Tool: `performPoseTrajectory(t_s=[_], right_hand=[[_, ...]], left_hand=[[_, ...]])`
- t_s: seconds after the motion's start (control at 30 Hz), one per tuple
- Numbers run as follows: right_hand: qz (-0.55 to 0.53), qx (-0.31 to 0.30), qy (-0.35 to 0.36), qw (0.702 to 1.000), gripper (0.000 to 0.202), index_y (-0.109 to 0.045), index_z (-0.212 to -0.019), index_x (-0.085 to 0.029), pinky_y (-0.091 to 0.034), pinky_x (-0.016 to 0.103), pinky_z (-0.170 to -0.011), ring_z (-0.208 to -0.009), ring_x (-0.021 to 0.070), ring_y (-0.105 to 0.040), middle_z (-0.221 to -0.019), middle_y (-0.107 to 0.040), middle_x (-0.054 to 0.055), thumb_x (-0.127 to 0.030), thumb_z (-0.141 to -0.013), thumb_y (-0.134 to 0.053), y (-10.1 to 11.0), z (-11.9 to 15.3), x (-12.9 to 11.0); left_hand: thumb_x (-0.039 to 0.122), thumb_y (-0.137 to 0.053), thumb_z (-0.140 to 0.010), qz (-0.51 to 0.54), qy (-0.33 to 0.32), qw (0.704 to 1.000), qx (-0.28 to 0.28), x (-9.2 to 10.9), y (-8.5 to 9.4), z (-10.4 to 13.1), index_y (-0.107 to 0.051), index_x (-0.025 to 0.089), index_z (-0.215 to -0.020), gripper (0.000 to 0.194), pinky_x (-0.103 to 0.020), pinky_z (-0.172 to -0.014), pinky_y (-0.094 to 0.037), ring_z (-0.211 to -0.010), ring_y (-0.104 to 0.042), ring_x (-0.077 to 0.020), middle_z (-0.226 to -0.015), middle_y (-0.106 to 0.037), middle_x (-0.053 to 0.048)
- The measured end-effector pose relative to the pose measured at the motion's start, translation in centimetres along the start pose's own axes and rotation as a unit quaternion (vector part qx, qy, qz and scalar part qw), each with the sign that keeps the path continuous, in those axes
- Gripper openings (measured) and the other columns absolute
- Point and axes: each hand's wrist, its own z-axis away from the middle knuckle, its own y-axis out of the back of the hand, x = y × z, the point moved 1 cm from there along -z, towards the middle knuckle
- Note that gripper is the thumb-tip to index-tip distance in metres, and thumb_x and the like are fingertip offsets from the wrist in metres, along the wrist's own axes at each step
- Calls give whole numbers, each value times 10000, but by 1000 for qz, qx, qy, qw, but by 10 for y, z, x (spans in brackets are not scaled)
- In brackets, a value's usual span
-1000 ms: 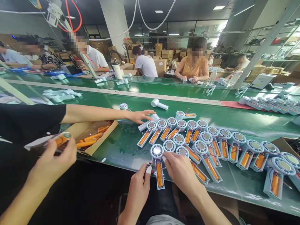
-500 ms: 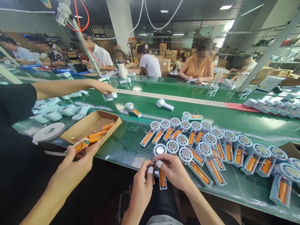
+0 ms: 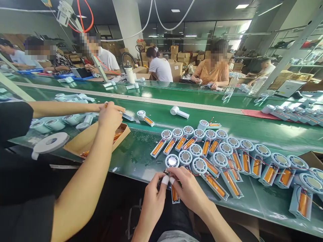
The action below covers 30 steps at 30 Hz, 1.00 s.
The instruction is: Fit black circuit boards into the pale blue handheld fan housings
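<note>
My left hand (image 3: 156,191) pinches a small dark part (image 3: 166,172) at the bench's front edge, its thumb wearing a white cover. Close against it, my right hand (image 3: 185,185) has its fingers bent round the same small part, with a white cover on one fingertip. Just behind and below the fingers lies a light-blue fan unit (image 3: 172,161), round head up, its handle with an orange battery (image 3: 175,193) partly hidden by my hands. Several similar fan units (image 3: 199,165) with orange batteries and thin wires lie close by on the right.
At left, a co-worker's arms (image 3: 83,178) reach over an open cardboard box (image 3: 121,139) of orange batteries, beside a roll of white tape (image 3: 50,145). A closed white fan (image 3: 179,112) lies on the green belt (image 3: 156,101). Other people sit across the line.
The co-worker's nearer hand has moved from the battery box up to the other hand over the belt. My hands stay together at the small dark part, fingers slightly shifted.
</note>
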Motion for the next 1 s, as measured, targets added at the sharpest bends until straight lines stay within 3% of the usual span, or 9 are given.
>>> performPoseTrajectory(t_s=[0.17,0.33,0.47,0.63,0.8,1.0], right_hand=[[-15,4,-15,1000,318,-641,-1139,-222,-511,317,-803,-908,206,-629,-981,-687,42,-28,-896,-576,-1,1,-1],[-1,-5,-5,1000,217,-682,-1030,-230,-510,316,-823,-941,203,-626,-996,-684,35,-68,-936,-572,1,2,3],[59,11,10,998,200,-659,-948,-213,-499,312,-760,-865,200,-601,-929,-649,37,-54,-936,-538,1,2,5],[80,53,24,995,161,-628,-973,-202,-494,317,-760,-874,208,-581,-939,-633,47,-80,-956,-525,-1,-2,3],[186,65,55,979,137,-621,-951,-191,-469,327,-719,-832,216,-564,-897,-612,51,-91,-955,-530,-1,-5,3],[328,45,115,937,180,-584,-823,-196,-422,351,-661,-740,224,-507,-820,-574,51,-37,-893,-538,-2,-7,-2]], left_hand=[[585,-515,-863,83,63,994,-31,-4,0,0,-584,198,-998,415,-205,-422,-283,-439,-345,-106,-525,-414,99],[614,-537,-834,107,76,991,-25,-4,-4,2,-586,188,-955,445,-202,-416,-295,-429,-358,-99,-507,-423,96],[542,-505,-875,68,40,997,19,-3,-6,5,-598,189,-1041,401,-216,-414,-340,-460,-442,-120,-594,-528,46],[477,-465,-922,36,0,998,59,-5,-7,11,-505,204,-1241,422,-272,-480,-482,-529,-574,-137,-992,-697,-85],[394,-454,-924,-17,-23,997,68,-7,-7,14,-578,199,-1207,366,-313,-612,-566,-610,-677,-170,-1108,-742,-126],[296,-466,-899,-97,-95,985,103,-12,-7,12,-679,203,-1188,370,-380,-860,-599,-996,-749,-275,-1167,-762,-110]])
